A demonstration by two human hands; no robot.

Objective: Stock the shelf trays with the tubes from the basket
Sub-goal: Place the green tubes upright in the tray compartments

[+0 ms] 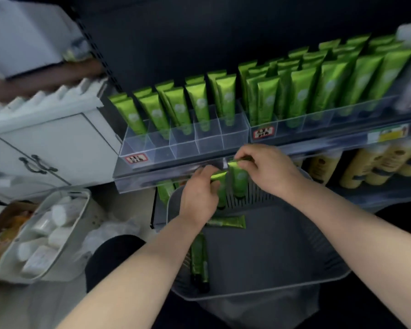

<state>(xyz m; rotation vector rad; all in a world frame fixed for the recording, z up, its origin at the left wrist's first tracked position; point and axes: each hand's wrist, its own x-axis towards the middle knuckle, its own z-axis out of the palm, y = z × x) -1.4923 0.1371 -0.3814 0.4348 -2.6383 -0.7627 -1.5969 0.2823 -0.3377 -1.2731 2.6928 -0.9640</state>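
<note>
Both hands are close together over the far edge of the grey basket. The left hand has its fingers curled around one green tube, and the right hand pinches the flat end of a second green tube, which hangs upright just beside the first. Below the hands, nearer to the person, loose tubes lie on the basket floor, it seems three, though the blur makes the count unsure. Just above the hands stand the clear shelf trays, with stocked tubes upright in rows.
</note>
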